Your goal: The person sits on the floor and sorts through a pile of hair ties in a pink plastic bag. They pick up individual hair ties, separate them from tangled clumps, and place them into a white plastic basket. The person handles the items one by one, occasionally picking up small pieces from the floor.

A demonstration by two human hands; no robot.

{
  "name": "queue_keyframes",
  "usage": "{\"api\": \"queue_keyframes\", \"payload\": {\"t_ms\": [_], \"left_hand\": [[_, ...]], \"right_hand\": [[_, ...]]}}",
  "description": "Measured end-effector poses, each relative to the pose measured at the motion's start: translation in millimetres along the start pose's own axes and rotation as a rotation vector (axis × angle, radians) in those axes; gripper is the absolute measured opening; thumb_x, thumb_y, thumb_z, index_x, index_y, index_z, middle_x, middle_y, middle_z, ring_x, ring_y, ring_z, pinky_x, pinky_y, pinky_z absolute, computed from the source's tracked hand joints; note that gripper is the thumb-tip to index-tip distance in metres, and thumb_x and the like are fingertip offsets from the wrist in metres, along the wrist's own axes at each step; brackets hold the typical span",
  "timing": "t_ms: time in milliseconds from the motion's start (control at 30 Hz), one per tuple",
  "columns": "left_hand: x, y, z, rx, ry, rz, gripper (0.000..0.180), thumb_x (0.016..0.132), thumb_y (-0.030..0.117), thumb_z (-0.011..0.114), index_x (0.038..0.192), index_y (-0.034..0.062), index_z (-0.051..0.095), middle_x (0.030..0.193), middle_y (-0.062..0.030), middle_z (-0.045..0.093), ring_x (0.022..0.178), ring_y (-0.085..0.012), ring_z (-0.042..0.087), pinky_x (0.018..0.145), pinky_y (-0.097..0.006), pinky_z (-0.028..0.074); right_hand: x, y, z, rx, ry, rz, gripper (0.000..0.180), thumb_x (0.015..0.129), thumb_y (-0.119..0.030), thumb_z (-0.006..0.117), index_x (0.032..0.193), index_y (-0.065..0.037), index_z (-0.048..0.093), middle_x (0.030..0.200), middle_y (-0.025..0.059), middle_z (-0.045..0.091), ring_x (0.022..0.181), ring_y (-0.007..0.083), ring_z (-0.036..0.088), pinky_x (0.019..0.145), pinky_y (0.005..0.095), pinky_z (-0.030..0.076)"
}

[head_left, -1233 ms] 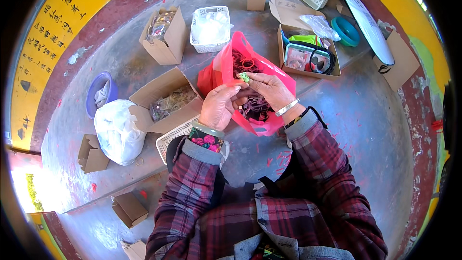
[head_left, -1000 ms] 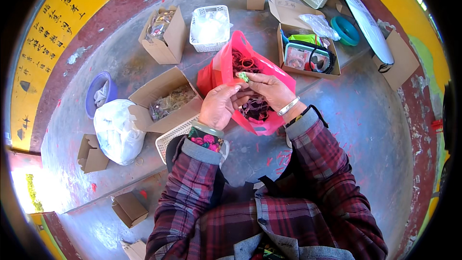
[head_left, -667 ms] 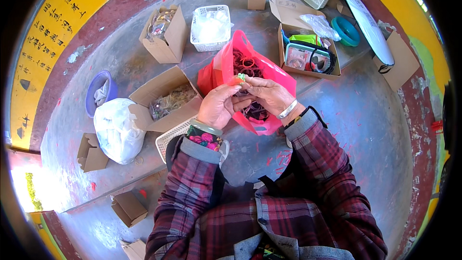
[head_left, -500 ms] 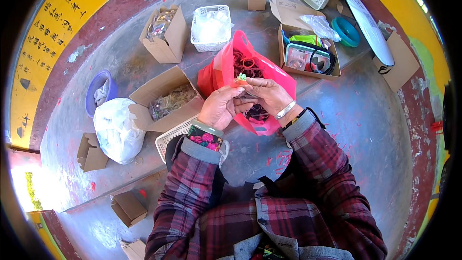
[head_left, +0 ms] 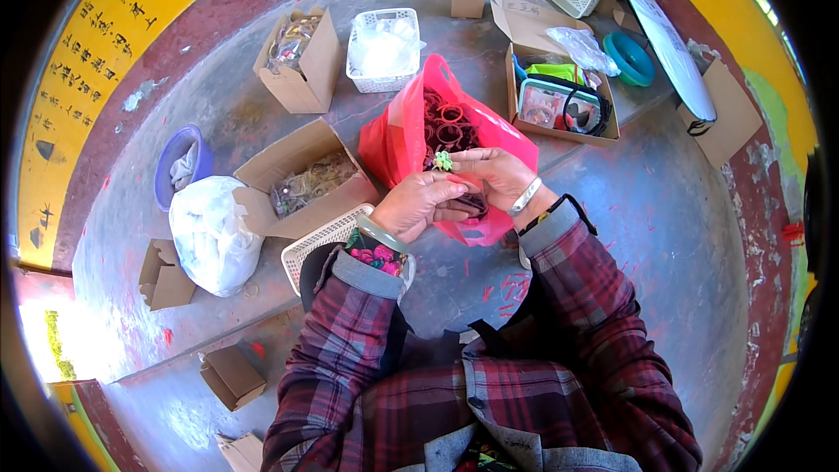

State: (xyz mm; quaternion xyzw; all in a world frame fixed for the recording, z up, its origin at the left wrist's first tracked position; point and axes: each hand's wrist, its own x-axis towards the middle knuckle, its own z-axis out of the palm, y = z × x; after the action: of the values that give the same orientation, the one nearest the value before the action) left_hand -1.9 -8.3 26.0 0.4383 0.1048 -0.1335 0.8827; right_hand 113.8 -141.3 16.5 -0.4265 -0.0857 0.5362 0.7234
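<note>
Above an open red plastic bag (head_left: 395, 127), my two hands meet with their fingers closed. A small light-green, flower-shaped piece (head_left: 442, 161) shows at the fingertips of my right hand (head_left: 502, 177), which pinches it. Just below and touching it, my left hand (head_left: 412, 207) has its thumb pressed against its fingers; what lies between them is hidden. Inside the bag are many dark-red ring-shaped bands (head_left: 452, 133), some of them partly behind my hands.
Left of the bag stand a carton of small wrapped items (head_left: 253, 177), a white plastic sack (head_left: 214, 240) and a purple basin (head_left: 166, 177). Beyond are a white basket (head_left: 383, 83) and a carton (head_left: 310, 79). A box of supplies (head_left: 603, 135) sits at right.
My left hand has shifted slightly down and to the right. My fingers have rearranged around the green piece, which now sits a little lower and shows more fully.
</note>
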Motion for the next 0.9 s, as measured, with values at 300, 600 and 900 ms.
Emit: {"api": "queue_keyframes", "payload": {"t_ms": [300,600,900], "left_hand": [[3,-7,3,0.120,0.067,0.012,0.023,0.087,0.008,0.051,0.104,-0.0061,0.056,0.099,-0.0148,0.062,0.087,-0.0231,0.063,0.080,-0.031,0.052],[6,-10,7,0.202,0.053,0.012,0.025,0.088,0.012,0.050,0.105,-0.0051,0.058,0.098,-0.0133,0.063,0.087,-0.0201,0.062,0.078,-0.029,0.050],[10,-11,0,0.208,0.278,0.160,0.023,0.086,0.013,0.054,0.099,-0.0052,0.061,0.085,-0.0103,0.064,0.077,-0.0161,0.063,0.071,-0.025,0.051]], "right_hand": [[-3,-3,0,-0.114,-0.016,0.027,0.020,0.082,0.000,0.057,0.101,0.006,0.062,0.092,0.0146,0.065,0.079,0.0193,0.063,0.072,0.0276,0.051],[-1,-8,-9,-0.373,0.218,-0.214,0.020,0.077,-0.005,0.064,0.095,0.003,0.065,0.082,0.0074,0.065,0.064,0.0096,0.057,0.059,0.0221,0.045],[-35,-45,2,-0.907,0.023,-0.533,0.015,0.081,0.000,0.058,0.094,0.004,0.063,0.079,0.0029,0.061,0.071,0.0087,0.056,0.064,0.0218,0.045]]}}
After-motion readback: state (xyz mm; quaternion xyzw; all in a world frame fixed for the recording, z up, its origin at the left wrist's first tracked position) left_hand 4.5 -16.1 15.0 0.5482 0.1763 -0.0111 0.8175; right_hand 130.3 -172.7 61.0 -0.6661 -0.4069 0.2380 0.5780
